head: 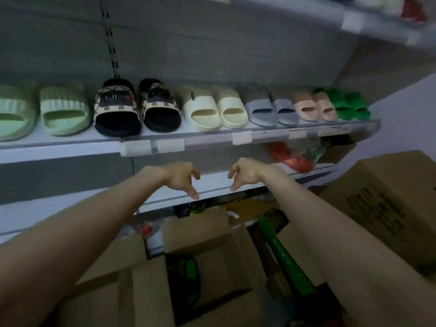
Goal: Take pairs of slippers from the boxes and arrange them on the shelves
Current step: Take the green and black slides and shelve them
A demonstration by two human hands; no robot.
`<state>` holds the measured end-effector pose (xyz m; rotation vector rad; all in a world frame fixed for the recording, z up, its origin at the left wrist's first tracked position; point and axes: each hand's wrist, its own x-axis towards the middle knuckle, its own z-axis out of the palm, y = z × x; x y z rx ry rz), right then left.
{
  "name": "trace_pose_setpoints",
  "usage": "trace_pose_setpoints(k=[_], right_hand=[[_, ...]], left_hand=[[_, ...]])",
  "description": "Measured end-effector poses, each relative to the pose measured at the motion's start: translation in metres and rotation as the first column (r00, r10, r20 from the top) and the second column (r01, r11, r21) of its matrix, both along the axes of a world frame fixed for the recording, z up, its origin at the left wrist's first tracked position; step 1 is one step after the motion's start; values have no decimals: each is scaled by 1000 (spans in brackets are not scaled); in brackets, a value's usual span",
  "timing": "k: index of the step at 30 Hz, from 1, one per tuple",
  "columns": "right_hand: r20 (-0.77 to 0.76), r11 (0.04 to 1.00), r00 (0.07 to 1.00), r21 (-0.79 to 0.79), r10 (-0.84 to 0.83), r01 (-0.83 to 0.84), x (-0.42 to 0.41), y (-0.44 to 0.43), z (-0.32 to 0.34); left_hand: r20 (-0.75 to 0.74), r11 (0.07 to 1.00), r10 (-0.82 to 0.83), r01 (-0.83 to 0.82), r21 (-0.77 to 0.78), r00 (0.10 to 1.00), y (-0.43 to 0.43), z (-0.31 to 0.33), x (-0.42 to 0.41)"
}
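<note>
Both arms reach forward below the middle shelf (212, 138). My left hand (181, 177) and my right hand (245, 173) hang empty with fingers loosely apart, pointing down in front of the lower shelf (212, 185). On the middle shelf stand pairs of slippers in a row: pale green (63, 109), black and beige patterned (136, 107), cream (214, 109), grey (271, 110), pink (315, 107) and bright green (349, 106). Below my hands an open cardboard box (195, 234) holds a black and green slipper (191, 270).
A large closed cardboard box (382, 201) stands at the right. Red slippers in plastic (292, 159) lie on the lower shelf's right end. A green pole (283, 258) leans between the boxes. An upper shelf (354, 24) runs overhead at the top right.
</note>
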<state>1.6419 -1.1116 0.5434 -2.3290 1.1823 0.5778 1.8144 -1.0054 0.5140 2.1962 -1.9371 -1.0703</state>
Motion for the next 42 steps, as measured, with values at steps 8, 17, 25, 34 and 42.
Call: trace_pose_setpoints(k=[8, 17, 25, 34, 42], right_hand=[[-36, 954, 981, 244, 190, -176, 10, -62, -168], [-89, 875, 971, 459, 220, -156, -3, -49, -377], [-87, 864, 984, 496, 153, -90, -27, -20, -562], [-149, 835, 986, 549, 79, 17, -50, -1, -730], [-135, 814, 990, 580, 41, 45, -59, -1, -822]], left_hand=[[-72, 938, 273, -248, 244, 959, -23, -153, -29], [-158, 781, 530, -406, 475, 833, 15, -346, -63], [-133, 691, 640, -492, 530, 756, 48, -528, -98], [-62, 679, 626, -504, 534, 777, 52, -692, -125], [40, 719, 542, -489, 494, 839, 52, -786, -134]])
